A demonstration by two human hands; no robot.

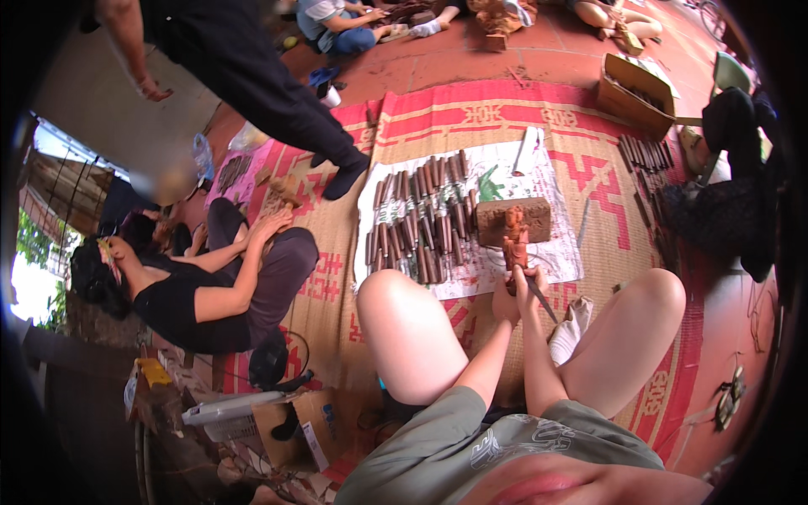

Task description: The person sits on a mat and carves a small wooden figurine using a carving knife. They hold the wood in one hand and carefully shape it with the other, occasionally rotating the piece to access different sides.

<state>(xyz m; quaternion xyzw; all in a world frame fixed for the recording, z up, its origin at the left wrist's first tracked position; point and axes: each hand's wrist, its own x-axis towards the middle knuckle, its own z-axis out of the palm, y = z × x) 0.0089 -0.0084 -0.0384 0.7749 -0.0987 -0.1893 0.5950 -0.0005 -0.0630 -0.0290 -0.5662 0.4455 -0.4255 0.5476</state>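
Knees frame the work: the person sits on a woven mat point(589, 181) with both hands brought together between the legs. The left hand point(505, 301) is clenched around the base of a small reddish wooden figure point(514, 240), holding it upright against a rough wooden block point(513, 219). The right hand point(532, 282) grasps a slim carving tool point(543, 301), its shaft angled down and to the right, its working end up at the foot of the figure.

Judging by its shape, the figure is well along: head and body already stand out in the round. Finer detail is too small to tell, so finishing cuts may be what is left.

Beneath and beyond the block lies a pale printed sheet point(560, 252) with faint coloured marks, and on its left half rows of dark-handled chisels point(421, 223) lie side by side, untouched. A light flat strip point(528, 150) rests at the sheet's far edge.

To the lower left, close by the person, an open cardboard carton point(311, 425) carries a small blue and white label on its flap. To the far right, an open brown cardboard box point(633, 97) sits at the mat's edge with more tools point(644, 153) laid out just beside it.

On the left a seated person point(219, 278) leans forward; another person point(252, 76) in dark clothes stands past them, and others sit on the red tile floor point(471, 59) at the far end.
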